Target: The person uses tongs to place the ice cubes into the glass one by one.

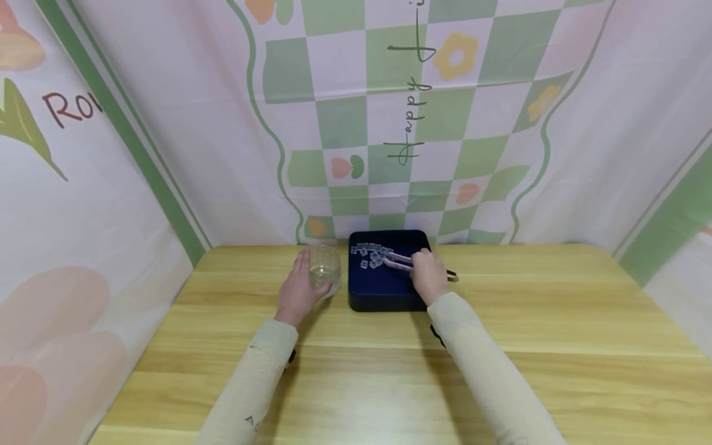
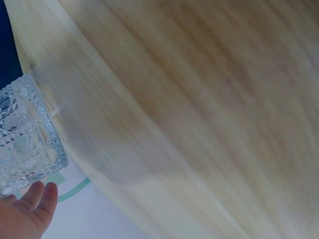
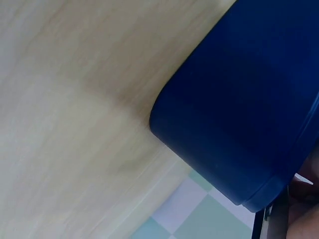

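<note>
Pale sleeves (image 1: 492, 374) reach up from the bottom of my head feed, with a black strap (image 1: 437, 335) showing beneath the right cuff. On my left side, the left hand (image 1: 298, 290) wraps a clear glass (image 1: 326, 269), fingers along its far left side and thumb across the near side; the left wrist feed shows me its cut, faceted wall. I can't tell whether its base touches the table. Just right of it, near the back edge of the wooden table (image 1: 356, 383), I see a dark blue box (image 1: 386, 303) with rounded corners. Small clear cubes (image 1: 375, 259) lie in a cluster on its top's left half, beside white lettering. My right hand (image 1: 429, 276) grips metal tongs (image 1: 400, 262) above the box's right side, their tips pointing left among the cubes; I can't make out whether they pinch one. Behind everything hangs a green-and-white checked cloth (image 1: 342, 123) printed with flowers.
</note>
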`<state>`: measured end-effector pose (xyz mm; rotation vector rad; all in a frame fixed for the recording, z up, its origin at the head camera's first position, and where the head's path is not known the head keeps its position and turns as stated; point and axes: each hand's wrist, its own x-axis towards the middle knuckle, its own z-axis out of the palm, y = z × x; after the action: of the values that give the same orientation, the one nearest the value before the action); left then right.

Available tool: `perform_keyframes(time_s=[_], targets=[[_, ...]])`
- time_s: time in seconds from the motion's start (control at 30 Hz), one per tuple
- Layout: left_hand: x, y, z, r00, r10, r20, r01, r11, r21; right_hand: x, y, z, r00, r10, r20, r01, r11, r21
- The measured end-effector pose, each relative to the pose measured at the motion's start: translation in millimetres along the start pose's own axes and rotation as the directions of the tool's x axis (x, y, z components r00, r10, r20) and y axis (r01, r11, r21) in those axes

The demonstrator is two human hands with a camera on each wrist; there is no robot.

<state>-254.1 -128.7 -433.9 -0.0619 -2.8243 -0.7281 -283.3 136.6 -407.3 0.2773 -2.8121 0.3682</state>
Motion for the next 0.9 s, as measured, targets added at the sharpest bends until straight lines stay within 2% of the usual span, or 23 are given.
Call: perform_keyframes(time_s=[0.23,0.5,0.9], targets=[[-0.1,-2.2,0.6,1.0,0.021,-0.022,-0.021,1.0,0.006,-0.5,1.4,2.3,0.999,-0.029,-0.021,0.029,1.0,0.004],[0.2,-3.2,1.8,0.999,0.036,-0.035,-0.036,0.999,0.005,-0.5,2.4,2.3,0.999,-0.026,-0.032,0.027,0.999,0.019],[-1.0,-1.0,-0.4,1.0,0.007,-0.002,-0.007,1.0,-0.005,-1.5,6.0,-1.8,1.0,0.001,-0.01,-0.001,0.999,0.046]])
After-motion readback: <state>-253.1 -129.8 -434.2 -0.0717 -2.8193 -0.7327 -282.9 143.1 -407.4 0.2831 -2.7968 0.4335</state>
